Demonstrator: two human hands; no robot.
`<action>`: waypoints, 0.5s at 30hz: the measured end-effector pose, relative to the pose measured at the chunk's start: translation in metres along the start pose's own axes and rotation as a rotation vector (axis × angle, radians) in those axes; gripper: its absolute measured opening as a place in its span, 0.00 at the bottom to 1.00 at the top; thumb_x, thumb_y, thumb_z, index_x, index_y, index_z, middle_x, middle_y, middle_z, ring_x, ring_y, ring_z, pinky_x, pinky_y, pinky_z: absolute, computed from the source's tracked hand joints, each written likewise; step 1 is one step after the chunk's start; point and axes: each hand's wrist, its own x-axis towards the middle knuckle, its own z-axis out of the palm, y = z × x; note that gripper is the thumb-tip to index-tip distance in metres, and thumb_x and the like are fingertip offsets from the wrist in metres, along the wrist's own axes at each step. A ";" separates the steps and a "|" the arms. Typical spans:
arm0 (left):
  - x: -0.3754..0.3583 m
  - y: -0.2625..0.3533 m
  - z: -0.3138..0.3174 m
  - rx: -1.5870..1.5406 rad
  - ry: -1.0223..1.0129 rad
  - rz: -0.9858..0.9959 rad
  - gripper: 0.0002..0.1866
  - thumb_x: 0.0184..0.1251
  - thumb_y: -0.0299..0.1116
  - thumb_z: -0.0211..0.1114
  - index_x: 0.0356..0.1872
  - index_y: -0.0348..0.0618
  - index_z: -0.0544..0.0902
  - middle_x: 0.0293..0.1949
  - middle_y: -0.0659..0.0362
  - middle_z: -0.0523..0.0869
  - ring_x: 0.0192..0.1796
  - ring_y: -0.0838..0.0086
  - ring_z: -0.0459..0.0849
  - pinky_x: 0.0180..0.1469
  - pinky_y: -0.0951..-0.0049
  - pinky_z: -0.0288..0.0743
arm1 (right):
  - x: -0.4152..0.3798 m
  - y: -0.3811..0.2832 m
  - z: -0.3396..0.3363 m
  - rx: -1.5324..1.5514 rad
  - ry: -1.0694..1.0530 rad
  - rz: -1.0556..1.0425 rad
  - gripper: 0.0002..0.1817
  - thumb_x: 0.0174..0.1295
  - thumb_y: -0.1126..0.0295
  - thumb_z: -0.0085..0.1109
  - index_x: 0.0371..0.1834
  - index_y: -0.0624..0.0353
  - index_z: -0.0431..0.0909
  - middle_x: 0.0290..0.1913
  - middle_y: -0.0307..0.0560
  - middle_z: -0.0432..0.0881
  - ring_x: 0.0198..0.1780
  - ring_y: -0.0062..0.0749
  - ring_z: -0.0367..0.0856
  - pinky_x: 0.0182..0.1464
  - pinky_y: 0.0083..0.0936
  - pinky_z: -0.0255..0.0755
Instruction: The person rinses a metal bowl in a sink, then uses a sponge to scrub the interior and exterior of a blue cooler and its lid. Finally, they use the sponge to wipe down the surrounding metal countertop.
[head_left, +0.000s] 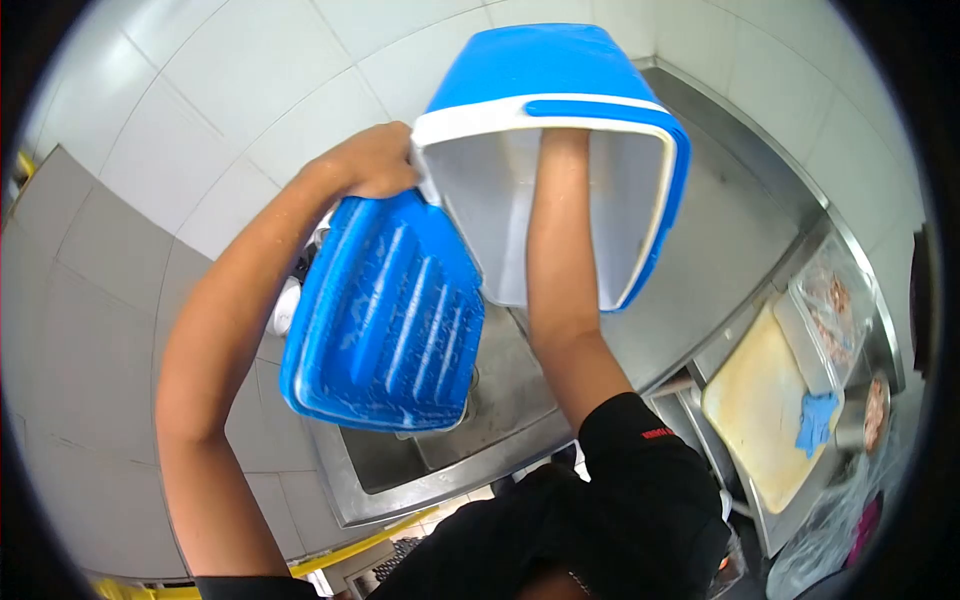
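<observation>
A blue cooler (pixel 550 68) with a white inside is tipped so that its opening faces me, above the steel sink and counter. Its blue lid (pixel 390 315), wet and ridged, hangs open at the left over the sink. My left hand (pixel 378 162) is closed round the cooler's white rim and the lid's upper edge. My right forearm reaches deep into the cooler; the hand itself is hidden inside, behind the upper rim.
The steel sink (pixel 380 462) lies below the lid, with the steel counter (pixel 735 225) to its right. Farther right are a cutting board (pixel 755 400), a blue cloth (pixel 816 420), a clear container of meat (pixel 828 310) and a metal bowl (pixel 860 418). Tiled walls stand behind.
</observation>
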 end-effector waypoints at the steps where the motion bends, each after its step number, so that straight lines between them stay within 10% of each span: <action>1: 0.003 -0.005 0.000 0.014 -0.009 -0.037 0.17 0.49 0.29 0.59 0.41 0.31 0.82 0.37 0.40 0.84 0.43 0.52 0.83 0.49 0.61 0.74 | 0.012 0.015 -0.004 -0.171 -0.030 -0.034 0.18 0.65 0.54 0.46 0.51 0.51 0.76 0.53 0.46 0.77 0.56 0.41 0.73 0.50 0.47 0.71; 6: 0.003 -0.006 0.004 0.003 0.019 -0.021 0.16 0.50 0.28 0.59 0.41 0.31 0.81 0.35 0.40 0.84 0.41 0.50 0.83 0.48 0.60 0.74 | 0.026 0.077 -0.031 -1.208 -0.257 -0.384 0.18 0.64 0.55 0.48 0.51 0.51 0.75 0.54 0.47 0.76 0.57 0.41 0.72 0.49 0.48 0.70; 15: -0.001 0.003 -0.005 0.018 -0.042 -0.119 0.16 0.50 0.27 0.57 0.41 0.27 0.78 0.28 0.40 0.82 0.31 0.54 0.82 0.38 0.61 0.74 | -0.011 0.124 -0.152 -1.733 -0.468 -0.552 0.18 0.62 0.56 0.51 0.51 0.52 0.75 0.55 0.48 0.75 0.59 0.42 0.70 0.48 0.49 0.68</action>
